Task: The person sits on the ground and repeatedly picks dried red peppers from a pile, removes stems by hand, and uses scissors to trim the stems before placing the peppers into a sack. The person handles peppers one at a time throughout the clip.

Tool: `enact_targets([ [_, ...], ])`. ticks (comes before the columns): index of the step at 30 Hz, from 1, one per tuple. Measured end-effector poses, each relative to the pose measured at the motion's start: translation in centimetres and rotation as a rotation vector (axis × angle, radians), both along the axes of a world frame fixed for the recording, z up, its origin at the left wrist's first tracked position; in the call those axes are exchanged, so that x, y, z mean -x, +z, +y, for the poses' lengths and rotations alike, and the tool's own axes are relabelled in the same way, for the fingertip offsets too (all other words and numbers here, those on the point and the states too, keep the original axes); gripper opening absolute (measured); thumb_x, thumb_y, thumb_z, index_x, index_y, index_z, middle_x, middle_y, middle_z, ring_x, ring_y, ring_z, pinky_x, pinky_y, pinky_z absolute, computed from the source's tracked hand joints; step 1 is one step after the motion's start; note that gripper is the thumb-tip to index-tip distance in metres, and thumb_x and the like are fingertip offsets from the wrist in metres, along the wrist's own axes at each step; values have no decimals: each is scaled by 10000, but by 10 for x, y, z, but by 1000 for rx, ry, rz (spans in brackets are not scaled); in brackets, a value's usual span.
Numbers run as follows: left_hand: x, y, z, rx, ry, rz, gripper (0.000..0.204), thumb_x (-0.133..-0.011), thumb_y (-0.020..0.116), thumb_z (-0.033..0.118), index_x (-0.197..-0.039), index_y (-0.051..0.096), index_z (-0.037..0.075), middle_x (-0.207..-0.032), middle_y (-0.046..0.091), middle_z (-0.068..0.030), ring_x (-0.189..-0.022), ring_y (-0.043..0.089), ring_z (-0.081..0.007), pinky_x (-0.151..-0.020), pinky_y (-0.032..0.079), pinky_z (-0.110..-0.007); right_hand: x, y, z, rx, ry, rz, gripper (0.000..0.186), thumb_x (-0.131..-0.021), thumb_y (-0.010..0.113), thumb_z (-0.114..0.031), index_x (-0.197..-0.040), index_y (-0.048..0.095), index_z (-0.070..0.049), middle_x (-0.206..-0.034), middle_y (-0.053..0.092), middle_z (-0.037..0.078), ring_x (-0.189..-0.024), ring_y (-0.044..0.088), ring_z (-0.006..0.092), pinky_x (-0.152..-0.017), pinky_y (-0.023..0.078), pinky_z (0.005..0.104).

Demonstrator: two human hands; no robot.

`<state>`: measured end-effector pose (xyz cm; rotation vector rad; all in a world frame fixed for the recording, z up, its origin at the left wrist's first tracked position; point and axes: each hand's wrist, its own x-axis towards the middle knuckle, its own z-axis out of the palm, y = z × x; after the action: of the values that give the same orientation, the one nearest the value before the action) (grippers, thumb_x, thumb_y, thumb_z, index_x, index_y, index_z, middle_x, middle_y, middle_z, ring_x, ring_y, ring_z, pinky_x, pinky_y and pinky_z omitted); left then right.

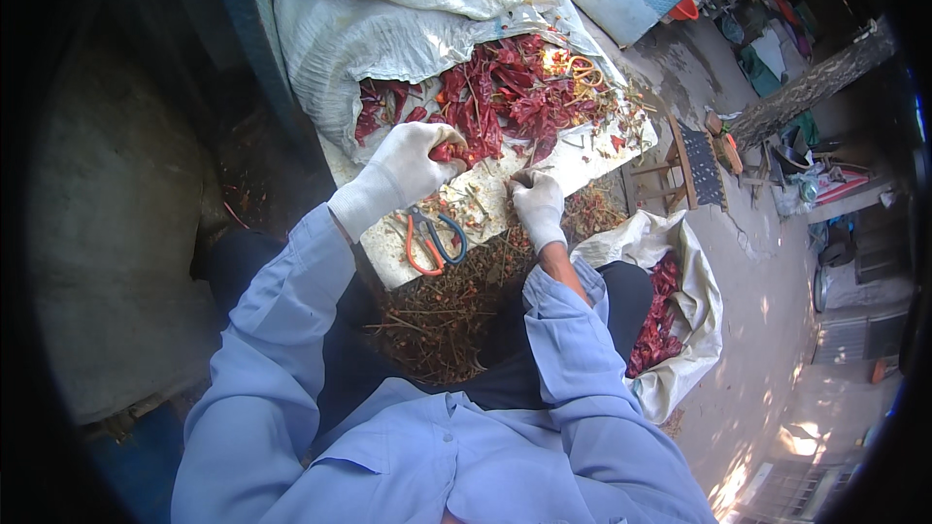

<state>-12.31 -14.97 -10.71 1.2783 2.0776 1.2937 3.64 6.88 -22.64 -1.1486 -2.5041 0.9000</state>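
Observation:
My left hand (400,167), in a white glove, is closed around red dried chili peppers (449,149) at the front of the pile. My right hand (539,208), also gloved, is closed over the board's near edge; what its fingers hold, if anything, is hidden. Both hands are above a pale board (386,254) littered with stems and bits. Between them and nearer to me lie snips (434,241) with one orange and one blue handle. The heap of dried chilies (495,92) spills from a white woven sack (335,44). Yellow-handled scissors (584,74) lie at the heap's right.
Right of my knee, an open pale sack (707,325) holds more red chilies (658,320). Stems and scraps (437,325) cover the ground between my legs. A small wooden stool (697,167) and a tree trunk (814,82) stand farther right. A blue panel (254,29) borders the sack's left.

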Motion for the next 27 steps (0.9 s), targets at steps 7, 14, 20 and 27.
enact_targets([
  [7, -6, -5, 14, 146, -3, -424, 259, -952, 741, 64, -1189, 684, -21, -885, 761, -96, -759, 720, -100, -586, 557, -260, -8, 47, -21, 580, 36, 521, 266, -909, 785, -51, -1143, 739, 66, -959, 781, 112, -801, 718, 144, -736, 573, 262],
  [14, -26, -33, 26, -8, 62, -569, 352, -914, 724, -63, -1257, 643, -51, -1089, 740, -121, -876, 727, -140, -711, 631, -277, -1, 73, -70, 631, 140, 579, 243, -963, 656, 13, -1189, 727, 68, -1018, 775, 104, -814, 717, 127, -748, 583, 258],
  [20, -17, -30, 20, -6, -24, -363, 388, -884, 709, -95, -1265, 658, -46, -1061, 746, -98, -870, 725, -133, -744, 614, -279, 0, 76, -66, 584, 191, 605, 219, -973, 658, -15, -1165, 737, 56, -978, 775, 100, -801, 715, 118, -726, 579, 255],
  [27, 2, 2, 5, -25, -13, -249, 300, -904, 675, -54, -1203, 693, -27, -987, 748, -91, -812, 714, -111, -773, 579, -276, 21, 36, -7, 136, 1, 297, 261, -931, 748, -221, -1055, 783, 6, -902, 790, 152, -781, 748, 213, -726, 559, 333],
])
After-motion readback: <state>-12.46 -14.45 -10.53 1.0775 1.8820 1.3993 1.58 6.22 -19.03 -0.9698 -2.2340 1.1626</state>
